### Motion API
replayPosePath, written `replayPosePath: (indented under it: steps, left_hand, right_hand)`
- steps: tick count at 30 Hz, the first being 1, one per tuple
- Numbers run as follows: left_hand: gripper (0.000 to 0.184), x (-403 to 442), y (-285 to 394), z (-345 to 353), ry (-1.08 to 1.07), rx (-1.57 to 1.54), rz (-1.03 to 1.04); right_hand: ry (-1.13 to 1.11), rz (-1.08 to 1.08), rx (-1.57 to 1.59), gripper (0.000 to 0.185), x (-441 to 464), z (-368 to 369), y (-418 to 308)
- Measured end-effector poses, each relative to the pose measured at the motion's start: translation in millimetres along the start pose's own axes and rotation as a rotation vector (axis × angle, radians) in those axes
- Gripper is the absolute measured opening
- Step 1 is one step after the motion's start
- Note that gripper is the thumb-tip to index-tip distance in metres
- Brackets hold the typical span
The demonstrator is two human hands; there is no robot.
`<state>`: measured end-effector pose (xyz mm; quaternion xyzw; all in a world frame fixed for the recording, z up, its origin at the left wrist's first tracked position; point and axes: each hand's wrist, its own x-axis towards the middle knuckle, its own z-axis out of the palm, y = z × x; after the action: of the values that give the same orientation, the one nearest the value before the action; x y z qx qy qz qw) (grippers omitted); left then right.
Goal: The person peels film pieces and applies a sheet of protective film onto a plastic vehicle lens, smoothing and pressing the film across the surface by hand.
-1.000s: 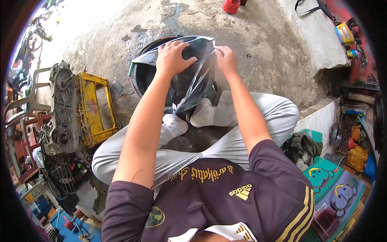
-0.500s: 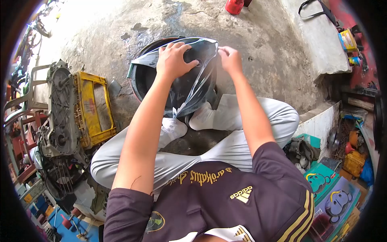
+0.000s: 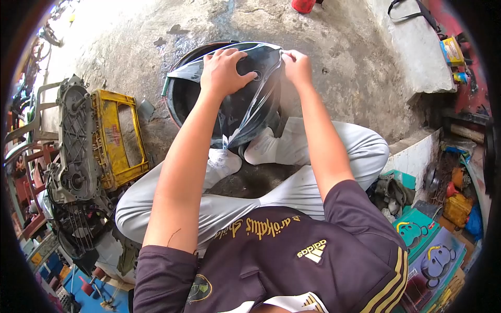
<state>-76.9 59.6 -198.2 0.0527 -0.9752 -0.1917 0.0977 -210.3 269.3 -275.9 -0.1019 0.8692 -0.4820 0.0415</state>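
A glossy dark panel with pale edges (image 3: 266, 67) lies across the top of a round black tub (image 3: 182, 99) on the floor before my feet. My left hand (image 3: 223, 72) rests on the panel with its fingers spread and the thumb apart, beside a small round mark. At the panel's upper right corner, my right hand (image 3: 296, 67) pinches the pale edge between thumb and fingers. The panel's narrow lower tip points down toward my white socks (image 3: 224, 160).
To the left stand a yellow crate (image 3: 116, 136) and a grey metal engine cover (image 3: 77, 141). A red container (image 3: 302, 5) is at the top. On the right are a concrete block (image 3: 417, 62), a teal box (image 3: 415, 229) and assorted parts.
The view has shifted slightly, and the red container sits nearer the top edge. My left hand stays spread on the panel, while my right hand keeps its pinch at the corner.
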Motion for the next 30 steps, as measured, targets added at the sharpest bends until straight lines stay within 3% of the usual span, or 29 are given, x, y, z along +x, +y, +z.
replayPosePath:
  steps: [6,15,20,22,25,29,30]
  left_hand:
    - [0.063,0,-2,1,0.009,-0.007,0.000]
    - [0.061,-1,0,1,0.020,0.006,0.005]
    - [0.060,0,-1,0,-0.004,-0.024,-0.020]
    - [0.060,-1,-2,3,0.041,-0.002,0.006]
    - [0.060,1,-1,-1,-0.011,-0.010,-0.009]
    - [0.059,0,1,-1,-0.015,0.008,-0.009]
    - [0.059,0,1,-1,-0.021,0.008,-0.015]
  right_hand:
    - [0.067,-0.026,-0.037,0.023,-71,-6,-8]
    - [0.054,0.067,-0.086,0.019,21,4,-11]
    - [0.034,0.034,0.012,0.020,-44,-4,-11]
    - [0.124,-0.039,-0.024,0.021,-75,-3,-14]
    - [0.131,-0.006,-0.016,0.022,-76,-1,-23]
    - [0.158,-0.043,-0.097,0.021,-13,11,-13]
    - [0.120,0.055,-0.045,0.021,2,11,-16]
